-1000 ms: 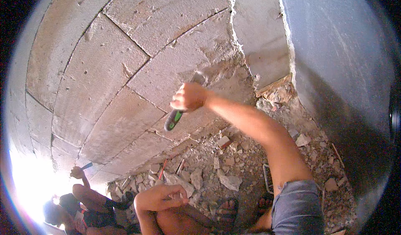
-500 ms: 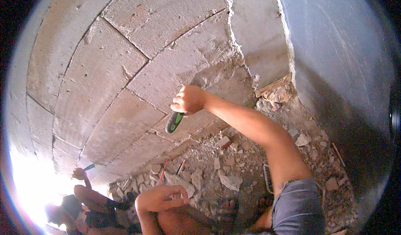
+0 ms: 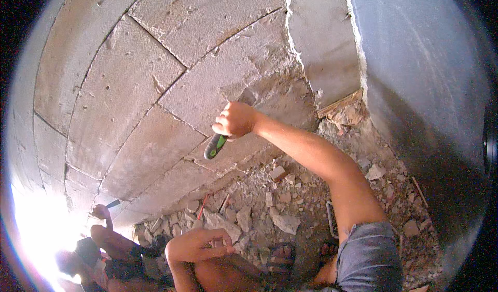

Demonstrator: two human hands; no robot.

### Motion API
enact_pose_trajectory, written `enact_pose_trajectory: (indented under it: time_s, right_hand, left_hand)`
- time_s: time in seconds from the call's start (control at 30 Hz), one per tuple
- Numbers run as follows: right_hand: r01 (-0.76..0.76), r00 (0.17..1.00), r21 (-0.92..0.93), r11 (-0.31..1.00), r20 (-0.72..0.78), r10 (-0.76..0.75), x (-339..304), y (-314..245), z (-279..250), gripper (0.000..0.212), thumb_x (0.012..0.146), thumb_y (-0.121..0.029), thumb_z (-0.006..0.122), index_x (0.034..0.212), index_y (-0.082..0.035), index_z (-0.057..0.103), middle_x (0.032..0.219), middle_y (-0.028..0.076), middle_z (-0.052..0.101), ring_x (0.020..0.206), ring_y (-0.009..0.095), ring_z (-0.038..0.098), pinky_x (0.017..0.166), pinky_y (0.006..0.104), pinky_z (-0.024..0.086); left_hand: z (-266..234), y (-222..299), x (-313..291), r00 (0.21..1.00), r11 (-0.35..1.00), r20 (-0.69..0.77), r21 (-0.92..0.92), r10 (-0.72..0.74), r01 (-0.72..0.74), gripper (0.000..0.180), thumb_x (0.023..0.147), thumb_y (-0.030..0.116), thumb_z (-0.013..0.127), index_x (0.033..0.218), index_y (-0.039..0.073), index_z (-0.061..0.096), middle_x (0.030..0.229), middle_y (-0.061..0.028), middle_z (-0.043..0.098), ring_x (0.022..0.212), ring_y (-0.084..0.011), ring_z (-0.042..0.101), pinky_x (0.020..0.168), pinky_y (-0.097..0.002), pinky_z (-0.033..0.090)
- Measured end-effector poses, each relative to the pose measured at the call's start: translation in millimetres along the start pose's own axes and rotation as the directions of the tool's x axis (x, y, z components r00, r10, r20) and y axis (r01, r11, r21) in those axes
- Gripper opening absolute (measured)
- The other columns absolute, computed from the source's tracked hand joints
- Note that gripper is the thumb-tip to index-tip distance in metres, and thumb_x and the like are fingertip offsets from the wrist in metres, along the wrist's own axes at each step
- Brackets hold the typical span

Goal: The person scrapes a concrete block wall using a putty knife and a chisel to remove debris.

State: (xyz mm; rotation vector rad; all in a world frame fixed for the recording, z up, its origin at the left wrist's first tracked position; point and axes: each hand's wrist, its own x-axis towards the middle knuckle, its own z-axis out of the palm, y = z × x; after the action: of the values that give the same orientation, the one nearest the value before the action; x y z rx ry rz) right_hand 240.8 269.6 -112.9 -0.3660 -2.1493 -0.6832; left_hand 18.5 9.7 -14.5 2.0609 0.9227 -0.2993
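My right hand (image 3: 236,120) is raised against a wall of large grey blocks (image 3: 129,89) and is closed around a scraper-like tool. Its green and black handle (image 3: 213,147) sticks out below my fist, and the metal blade (image 3: 248,96) presses on a patch of rough, chipped mortar. My left hand (image 3: 220,238) rests low near my bent knee, fingers loosely spread and holding nothing.
Broken mortar and stone rubble (image 3: 280,219) covers the ground at the wall's foot. A smooth grey wall (image 3: 425,84) stands to the right. At the lower left another person (image 3: 111,245) crouches, one hand raised with a small tool (image 3: 113,204) at the wall. Strong glare fills the lower left corner.
My right hand dips slightly and comes back with the tool still on the same patch of wall. My left hand stays put.
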Motion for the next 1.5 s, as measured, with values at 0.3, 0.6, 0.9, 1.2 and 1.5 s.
enact_pose_trajectory:
  time_s: [0.3, 0.6, 0.9, 1.2, 1.5]
  right_hand:
    - [0.147, 0.961, 0.079, 0.986, -0.246, -0.124, 18, -15, 11, 0.016, 0.075, -0.023, 0.06, 0.066, -0.013, 0.052, 0.059, 0.001, 0.055, 0.055, 0.019, 0.062, 0.047, 0.0348, 0.05]
    - [0.11, 0.991, 0.047, 0.993, -0.088, -0.105, 23, -38, 0, 0.015, 0.077, -0.025, 0.059, 0.072, -0.012, 0.053, 0.06, 0.003, 0.057, 0.058, 0.021, 0.064, 0.05, 0.037, 0.052]
    - [-0.099, 0.989, 0.008, 0.995, -0.112, 0.1, -39, 25, -23, 0.029, 0.059, -0.025, 0.073, 0.08, -0.01, 0.059, 0.066, 0.005, 0.06, 0.058, 0.024, 0.064, 0.051, 0.0376, 0.054]
    - [-0.22, 0.284, 0.811, 0.542, -0.478, 0.831, 52, 40, -105, 0.026, 0.081, -0.024, 0.075, 0.067, -0.009, 0.06, 0.056, 0.003, 0.061, 0.049, 0.011, 0.063, 0.042, 0.0246, 0.052]
    - [-0.222, 0.361, 0.708, 0.67, -0.579, 0.731, 49, 46, -117, 0.028, 0.086, -0.031, 0.072, 0.081, -0.006, 0.06, 0.059, -0.002, 0.056, 0.049, 0.005, 0.054, 0.043, 0.0216, 0.045]
  left_hand:
    - [3, -19, -1, 1.0, 1.0, -0.016, 0.001, 0.006, -0.006, 0.024, 0.093, 0.029, 0.06, 0.101, 0.007, 0.06, 0.075, -0.0096, 0.064, 0.069, -0.0225, 0.064, 0.061, -0.0339, 0.047]
    - [-1, -16, -5, 0.998, 0.999, 0.02, 0.005, -0.052, 0.052, 0.025, 0.092, 0.031, 0.061, 0.102, 0.008, 0.06, 0.075, -0.0095, 0.065, 0.069, -0.0236, 0.064, 0.062, -0.0338, 0.047]
    - [-3, -12, -5, 1.0, 0.999, -0.007, 0.039, -0.014, 0.014, 0.026, 0.092, 0.032, 0.061, 0.101, 0.008, 0.061, 0.075, -0.0108, 0.066, 0.071, -0.0264, 0.066, 0.061, -0.0353, 0.048]
    - [-8, -4, 0, 0.981, 0.991, 0.138, 0.009, -0.133, 0.132, 0.025, 0.091, 0.03, 0.061, 0.104, 0.008, 0.064, 0.096, -0.0086, 0.068, 0.084, -0.0237, 0.067, 0.074, -0.0345, 0.051]
    - [-8, -3, 3, 0.986, 0.997, 0.152, 0.029, -0.071, 0.067, 0.024, 0.091, 0.027, 0.062, 0.103, 0.006, 0.063, 0.093, -0.0104, 0.068, 0.083, -0.0267, 0.067, 0.074, -0.0358, 0.052]
